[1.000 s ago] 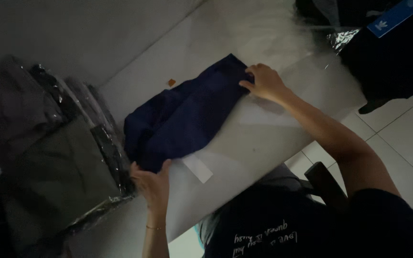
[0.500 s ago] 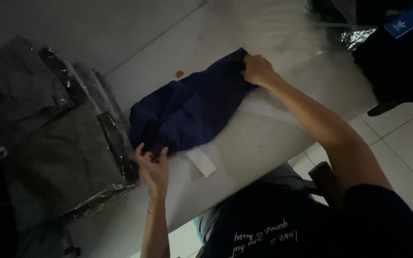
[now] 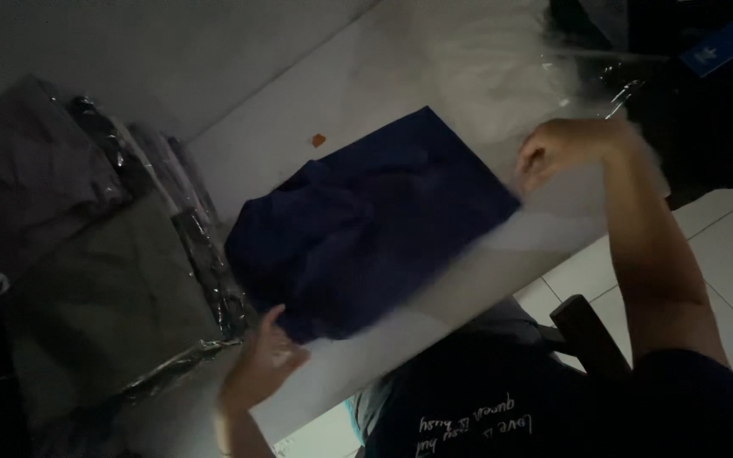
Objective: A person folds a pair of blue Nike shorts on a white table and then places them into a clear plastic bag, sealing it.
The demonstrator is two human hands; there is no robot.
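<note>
The right hand (image 3: 566,148) has left the navy cloth (image 3: 366,225) and curls shut on the white sheet's (image 3: 485,280) far edge; the left hand (image 3: 265,365) (blurred, grip unclear) meets its near corner; the cloth now lies flat, released, on the sheet.

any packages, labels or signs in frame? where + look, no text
Clear plastic bag: upper middle beyond the folded navy garment, crinkled and glossy.
Stack of plastic-wrapped grey folded garments: left side, flat and shiny-edged.
Blue rectangular label: top right corner on a dark object, pale print.
No screens visible.
</note>
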